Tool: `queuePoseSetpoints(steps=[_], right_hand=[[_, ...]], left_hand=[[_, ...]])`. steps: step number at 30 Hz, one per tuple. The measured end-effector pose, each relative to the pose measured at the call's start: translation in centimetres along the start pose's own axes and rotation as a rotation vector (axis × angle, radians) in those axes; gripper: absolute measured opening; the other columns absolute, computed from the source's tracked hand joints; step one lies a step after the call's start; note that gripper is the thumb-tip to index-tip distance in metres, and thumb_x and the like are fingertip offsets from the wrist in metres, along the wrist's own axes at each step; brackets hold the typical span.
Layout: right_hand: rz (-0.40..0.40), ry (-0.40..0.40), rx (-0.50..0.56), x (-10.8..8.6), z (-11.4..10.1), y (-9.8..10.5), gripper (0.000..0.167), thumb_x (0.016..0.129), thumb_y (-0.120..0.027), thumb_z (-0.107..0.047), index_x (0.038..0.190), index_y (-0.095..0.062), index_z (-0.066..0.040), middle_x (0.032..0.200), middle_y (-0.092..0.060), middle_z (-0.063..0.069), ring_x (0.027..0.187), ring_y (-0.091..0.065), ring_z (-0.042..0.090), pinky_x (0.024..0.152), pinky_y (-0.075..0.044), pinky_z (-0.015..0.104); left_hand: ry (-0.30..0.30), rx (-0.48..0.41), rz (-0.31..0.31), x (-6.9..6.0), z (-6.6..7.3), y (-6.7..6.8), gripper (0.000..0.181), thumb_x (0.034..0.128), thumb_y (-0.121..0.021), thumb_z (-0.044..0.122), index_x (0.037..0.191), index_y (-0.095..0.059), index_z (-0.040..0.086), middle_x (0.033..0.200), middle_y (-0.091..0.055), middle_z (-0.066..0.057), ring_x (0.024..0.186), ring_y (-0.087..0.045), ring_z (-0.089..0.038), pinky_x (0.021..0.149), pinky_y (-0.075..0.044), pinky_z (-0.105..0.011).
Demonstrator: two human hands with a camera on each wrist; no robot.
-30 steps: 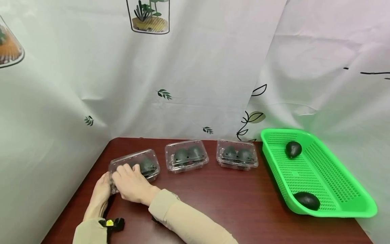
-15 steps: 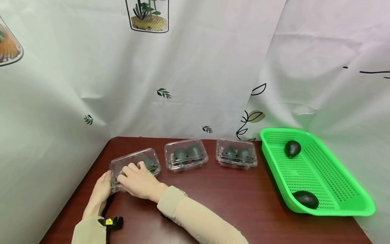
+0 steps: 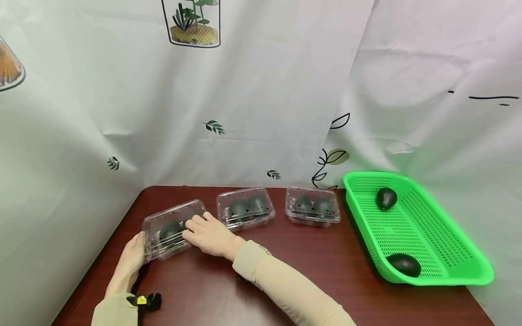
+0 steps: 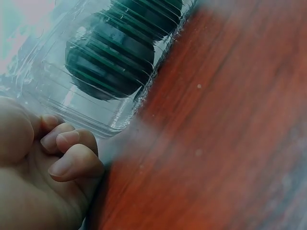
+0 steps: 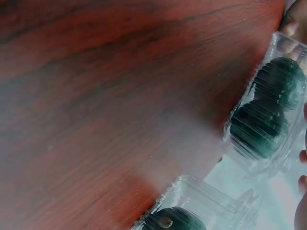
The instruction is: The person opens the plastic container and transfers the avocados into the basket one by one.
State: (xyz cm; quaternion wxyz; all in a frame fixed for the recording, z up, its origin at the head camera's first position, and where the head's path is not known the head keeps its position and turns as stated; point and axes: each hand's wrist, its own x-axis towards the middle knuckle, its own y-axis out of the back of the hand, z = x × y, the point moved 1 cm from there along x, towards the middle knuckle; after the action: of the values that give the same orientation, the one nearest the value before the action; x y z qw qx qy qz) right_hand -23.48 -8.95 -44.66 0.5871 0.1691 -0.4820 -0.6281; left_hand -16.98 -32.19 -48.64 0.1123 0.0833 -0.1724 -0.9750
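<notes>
A clear plastic clamshell box (image 3: pixel 163 217) stands at the table's left with its lid down, tilted a little counterclockwise. Two dark avocados (image 5: pixel 259 127) lie inside it, seen through the ribbed plastic. My left hand (image 3: pixel 132 254) holds the box's left end; in the left wrist view its fingers (image 4: pixel 76 160) are curled beside the box's corner. My right hand (image 3: pixel 212 235) rests its bent fingertips on the lid near the front right corner. Only the tips of its fingers (image 5: pixel 303 157) show at the edge of the right wrist view.
Two more lidded clamshell boxes, a middle one (image 3: pixel 244 222) and a right one (image 3: pixel 311 217), stand along the back, each with two avocados. A green perforated basket (image 3: pixel 420 226) at the right holds a far avocado (image 3: pixel 386 198) and a near avocado (image 3: pixel 403 265).
My right hand has slid rightward along the lid's front edge, from the left part of the box to its right corner. My left hand has stayed at the box's left end.
</notes>
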Motion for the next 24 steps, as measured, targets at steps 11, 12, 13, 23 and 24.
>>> queuePoseSetpoints(steps=[11, 12, 13, 23, 24], right_hand=[[-0.059, -0.029, 0.015, 1.0, 0.2, 0.2, 0.013, 0.102, -0.044, -0.018, 0.105, -0.056, -0.019, 0.098, -0.048, -0.005, 0.088, -0.046, 0.015, 0.075, -0.039, 0.025], [-0.067, -0.038, 0.027, 1.1, 0.3, 0.3, 0.012, 0.102, -0.045, -0.017, 0.105, -0.056, -0.019, 0.098, -0.048, -0.004, 0.088, -0.046, 0.015, 0.075, -0.040, 0.025], [-0.071, -0.047, 0.038, 1.2, 0.4, 0.4, 0.012, 0.101, -0.046, -0.017, 0.106, -0.057, -0.019, 0.098, -0.048, -0.004, 0.089, -0.046, 0.015, 0.075, -0.040, 0.025], [0.046, -0.161, 0.138, 3.0, 2.0, 1.9, 0.010, 0.101, -0.050, -0.021, 0.097, -0.055, -0.015, 0.096, -0.049, 0.000, 0.088, -0.047, 0.017, 0.074, -0.041, 0.027], [0.060, -0.166, 0.131, 3.2, 2.1, 2.1, 0.010, 0.101, -0.049, -0.021, 0.097, -0.055, -0.015, 0.095, -0.049, 0.000, 0.087, -0.047, 0.017, 0.072, -0.040, 0.026]], left_hand=[[-0.003, -0.032, -0.001, 0.2, -0.1, 0.1, 0.054, 0.1065, -0.015, 0.043, 0.118, -0.042, -0.002, 0.075, -0.047, 0.004, 0.062, -0.047, -0.005, 0.057, -0.045, -0.026], [0.001, -0.036, -0.001, 0.3, -0.1, 0.1, 0.052, 0.1066, -0.015, 0.043, 0.112, -0.042, -0.002, 0.075, -0.045, 0.003, 0.062, -0.046, -0.006, 0.056, -0.044, -0.026], [0.004, -0.029, -0.002, 0.3, -0.1, 0.0, 0.050, 0.1066, -0.016, 0.042, 0.110, -0.042, 0.000, 0.077, -0.045, 0.002, 0.063, -0.045, -0.007, 0.056, -0.044, -0.026], [-0.034, -0.112, -0.008, 0.3, 0.3, -0.2, 0.037, 0.1081, -0.020, 0.033, 0.095, -0.037, 0.003, 0.070, -0.038, 0.002, 0.056, -0.038, -0.006, 0.049, -0.037, -0.024], [-0.037, -0.112, -0.009, 0.3, 0.4, -0.2, 0.036, 0.1082, -0.019, 0.032, 0.096, -0.037, 0.003, 0.071, -0.039, 0.002, 0.056, -0.038, -0.006, 0.049, -0.037, -0.023]])
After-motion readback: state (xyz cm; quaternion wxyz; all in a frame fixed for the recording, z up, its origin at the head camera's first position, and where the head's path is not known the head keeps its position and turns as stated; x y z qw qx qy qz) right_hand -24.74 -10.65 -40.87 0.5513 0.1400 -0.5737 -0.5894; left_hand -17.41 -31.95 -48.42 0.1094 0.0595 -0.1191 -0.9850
